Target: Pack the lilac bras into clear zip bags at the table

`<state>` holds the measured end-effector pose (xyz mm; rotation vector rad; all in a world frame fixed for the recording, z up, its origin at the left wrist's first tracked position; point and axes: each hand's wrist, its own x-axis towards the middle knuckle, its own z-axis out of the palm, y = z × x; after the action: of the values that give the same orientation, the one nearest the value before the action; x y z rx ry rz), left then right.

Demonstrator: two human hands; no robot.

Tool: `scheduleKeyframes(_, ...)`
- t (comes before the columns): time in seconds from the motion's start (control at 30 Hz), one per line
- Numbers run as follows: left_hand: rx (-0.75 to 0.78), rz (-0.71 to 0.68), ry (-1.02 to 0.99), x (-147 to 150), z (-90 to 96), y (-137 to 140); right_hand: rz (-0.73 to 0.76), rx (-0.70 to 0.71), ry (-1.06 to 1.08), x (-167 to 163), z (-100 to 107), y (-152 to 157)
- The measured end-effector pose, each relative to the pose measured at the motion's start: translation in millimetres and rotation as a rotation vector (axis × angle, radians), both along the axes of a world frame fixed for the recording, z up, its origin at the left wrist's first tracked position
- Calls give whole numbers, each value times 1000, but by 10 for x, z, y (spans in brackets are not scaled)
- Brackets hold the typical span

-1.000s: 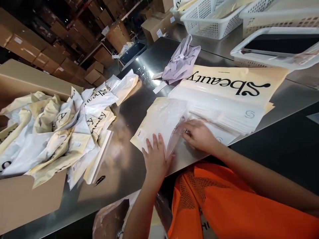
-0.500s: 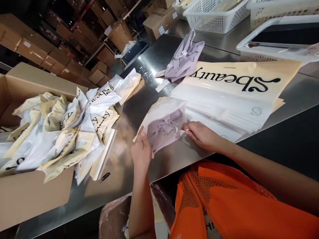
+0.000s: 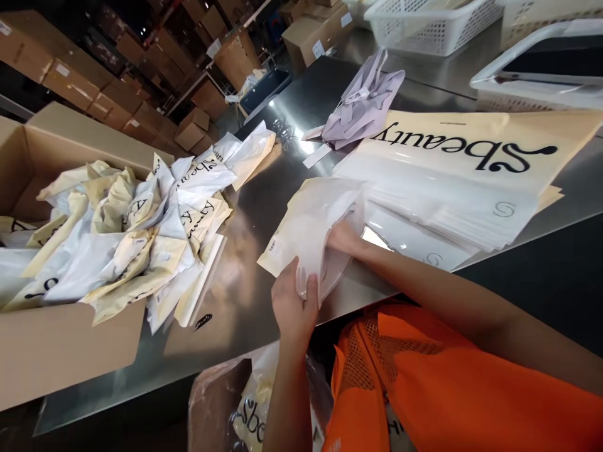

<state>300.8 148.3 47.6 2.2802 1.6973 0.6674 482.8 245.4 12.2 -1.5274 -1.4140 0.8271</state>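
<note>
A cream and white plastic mailing bag [image 3: 313, 210] lies slantwise over the metal table in front of me, its mouth facing right. My left hand [image 3: 293, 301] grips the bag's near edge between thumb and fingers. Inside the mouth is my right hand [image 3: 346, 237], with its fingers hidden by the plastic. The lilac garment in the bag is almost wholly covered now. Just right of the bag lies a stack of flat printed mailing bags [image 3: 447, 179]. A second lilac garment [image 3: 362, 107] with a white tag rests behind that stack.
At left, a cardboard box [image 3: 70, 351] overflows with filled mailing bags [image 3: 155, 232]. White plastic baskets [image 3: 419, 31] stand at the back right, one with a dark flat device [image 3: 556, 59] on top. An open container with more bags [image 3: 257, 395] is below the table edge.
My right hand has gone from the bag's mouth to inside it. My left hand has shifted along the near edge, and the bag now covers the lilac garment. The view has shifted slightly.
</note>
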Motion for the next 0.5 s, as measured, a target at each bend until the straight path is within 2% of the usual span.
scheduleKeyframes(0.07, -70, 201, -103, -232, -133, -108, 61, 28, -77, 110, -61, -191)
scheduleKeyframes(0.13, -386, 313, -265, -404, -291, -217, 117, 67, -217, 211, -131, -428)
scheduleKeyframes(0.2, -795, 296, -529, -460, -447, -309, 123, 118, -363, 249, -198, -692)
scheduleKeyframes(0.27, -1050, 270, -807, -399, -570, -373, 66, 71, -411, 198, -250, -962)
scheduleKeyframes(0.33, -1117, 295, -1000, -275, -642, -413, 98, -150, -260, 67, -280, -1209)
scheduleKeyframes(0.4, -1083, 331, -1114, -153, -668, -444, 288, -383, 82, -115, -288, -1399)
scheduleKeyframes(0.43, -1044, 337, -1154, -106, -670, -459, 394, -444, 269, -213, -283, -1464)
scheduleKeyframes(0.5, -954, 318, -1221, -48, -660, -480, 506, -453, 535, -393, -254, -1526)
